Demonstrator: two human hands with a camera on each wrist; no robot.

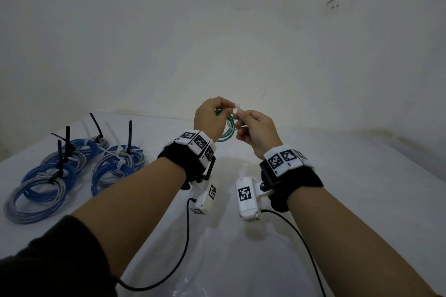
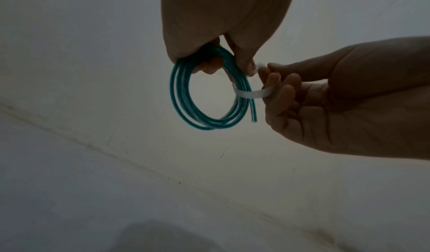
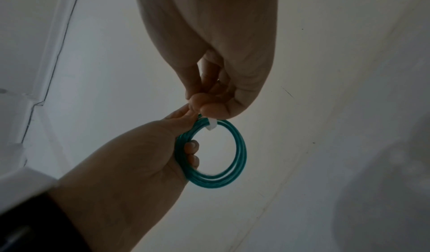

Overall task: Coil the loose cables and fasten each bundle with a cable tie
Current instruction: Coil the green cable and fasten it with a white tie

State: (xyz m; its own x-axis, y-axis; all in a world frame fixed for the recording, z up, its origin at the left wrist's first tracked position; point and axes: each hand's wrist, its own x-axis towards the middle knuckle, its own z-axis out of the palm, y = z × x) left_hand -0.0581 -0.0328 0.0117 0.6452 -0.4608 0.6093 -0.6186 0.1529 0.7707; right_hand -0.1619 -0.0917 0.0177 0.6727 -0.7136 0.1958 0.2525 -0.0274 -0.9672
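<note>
While both hands were raised above the bench, the left hand gripped the green cable coil with curled fingers, holding it upright in the air. The right hand pinched the white cable tie between thumb and fingertips; the tie was looped around the coil's strands. Tied blue and grey cable bundles lay on the bench, well to the left.
</note>
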